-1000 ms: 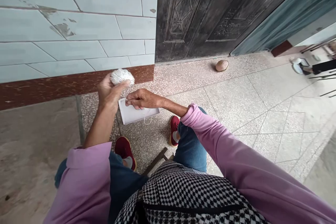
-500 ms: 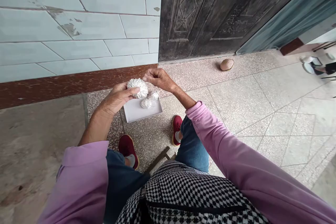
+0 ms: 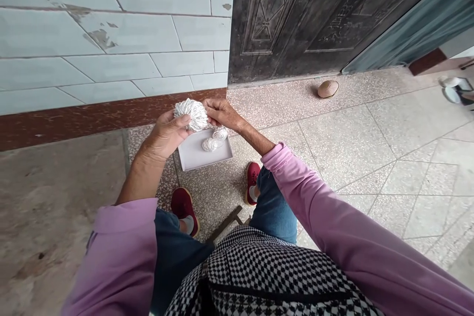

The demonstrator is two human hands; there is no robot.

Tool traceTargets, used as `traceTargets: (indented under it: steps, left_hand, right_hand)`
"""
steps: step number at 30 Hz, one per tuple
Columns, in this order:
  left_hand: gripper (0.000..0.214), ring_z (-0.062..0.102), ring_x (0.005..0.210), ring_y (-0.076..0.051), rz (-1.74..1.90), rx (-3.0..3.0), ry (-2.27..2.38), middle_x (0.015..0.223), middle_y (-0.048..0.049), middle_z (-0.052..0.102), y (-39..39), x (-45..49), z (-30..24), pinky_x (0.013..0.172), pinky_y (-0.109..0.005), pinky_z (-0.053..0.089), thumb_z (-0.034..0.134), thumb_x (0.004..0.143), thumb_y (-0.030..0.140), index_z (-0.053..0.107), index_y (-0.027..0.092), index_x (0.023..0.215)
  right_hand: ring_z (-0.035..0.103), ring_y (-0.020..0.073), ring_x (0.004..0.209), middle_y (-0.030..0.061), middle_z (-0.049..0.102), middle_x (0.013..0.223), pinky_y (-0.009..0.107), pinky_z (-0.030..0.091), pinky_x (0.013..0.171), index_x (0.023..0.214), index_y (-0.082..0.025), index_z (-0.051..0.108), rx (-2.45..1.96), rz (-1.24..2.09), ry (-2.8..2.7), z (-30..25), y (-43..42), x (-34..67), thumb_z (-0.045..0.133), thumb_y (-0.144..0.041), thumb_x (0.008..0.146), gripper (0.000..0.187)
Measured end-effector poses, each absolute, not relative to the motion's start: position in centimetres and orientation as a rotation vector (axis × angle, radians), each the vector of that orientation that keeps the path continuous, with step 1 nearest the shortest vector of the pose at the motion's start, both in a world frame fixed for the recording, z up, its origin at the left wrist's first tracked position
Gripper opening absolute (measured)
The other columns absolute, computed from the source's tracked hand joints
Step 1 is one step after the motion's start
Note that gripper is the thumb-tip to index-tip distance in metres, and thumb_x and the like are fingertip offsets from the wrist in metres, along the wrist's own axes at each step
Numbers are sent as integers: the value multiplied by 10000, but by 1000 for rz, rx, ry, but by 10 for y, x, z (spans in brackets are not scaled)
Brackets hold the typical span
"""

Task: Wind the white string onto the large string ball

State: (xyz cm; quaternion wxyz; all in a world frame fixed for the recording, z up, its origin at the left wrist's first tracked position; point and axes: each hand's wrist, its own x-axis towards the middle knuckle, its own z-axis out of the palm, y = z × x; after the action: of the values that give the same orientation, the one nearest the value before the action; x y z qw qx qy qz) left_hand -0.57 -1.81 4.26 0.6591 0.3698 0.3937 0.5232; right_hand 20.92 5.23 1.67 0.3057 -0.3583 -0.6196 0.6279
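A thick ball of white yarn (image 3: 194,112) is held up above the floor in my left hand (image 3: 166,133), with the thumb pressed across its front. My right hand (image 3: 222,113) is at the ball's right side, fingers pinched together against or just beside it; any strand between them is too fine to make out. Below the hands, a shallow white tray (image 3: 192,158) lies on the floor. Two smaller bundles of white yarn, one nearer (image 3: 211,144) and one farther (image 3: 219,133), rest in its right part.
A white tiled wall (image 3: 122,34) with a brown base strip and a dark carved door (image 3: 281,19) stand ahead. A rounded beige object (image 3: 328,89) sits by the door. My red shoes (image 3: 182,207) flank the tray, and a wooden stool part (image 3: 227,224) shows between my legs.
The ball of yarn has been raised and turned slightly in my left hand. My right hand has come down from the upper right to the ball's side. The view has shifted slightly.
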Motion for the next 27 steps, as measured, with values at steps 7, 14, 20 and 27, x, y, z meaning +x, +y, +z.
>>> traceTargets:
  steps: [7, 14, 20, 27]
  left_hand:
    - [732, 814, 1107, -319, 1309, 835, 904, 1097, -97, 874, -18, -13, 50, 915, -462, 749, 1277, 641, 586, 840, 241, 1117]
    - [688, 826, 1147, -318, 1287, 808, 1053, 1088, -65, 886, -6, -30, 31, 885, -427, 721, 1278, 690, 527, 795, 243, 1089]
    - [692, 870, 1030, -297, 1123, 824, 1154, 1125, -86, 907, -11, -19, 25, 797, -359, 728, 1258, 635, 461, 865, 225, 1153]
    - [664, 918, 1060, -373, 1128, 813, 959, 1145, -153, 933, -12, -6, 32, 912, -474, 808, 1261, 669, 464, 896, 190, 1151]
  right_hand:
    - [577, 68, 594, -48, 679, 769, 124, 414, 559, 1018, -164, 678, -954, 1650, -1804, 12, 43, 201, 724, -245, 1378, 372]
    - [784, 167, 947, 35, 844, 978, 238, 581, 888, 1060, -133, 795, -1121, 1386, -2163, 22, 35, 200, 727, 38, 1194, 228]
    - [838, 261, 1376, 156, 899, 1504, 304, 723, 1039, 1413, -145, 851, -1168, 1375, -1890, 25, 43, 211, 697, -18, 1209, 286]
    - [766, 129, 965, 74, 864, 1245, 133, 641, 675, 1280, -103, 788, -1178, 1670, -1471, 21, 33, 202, 559, 27, 1256, 264]
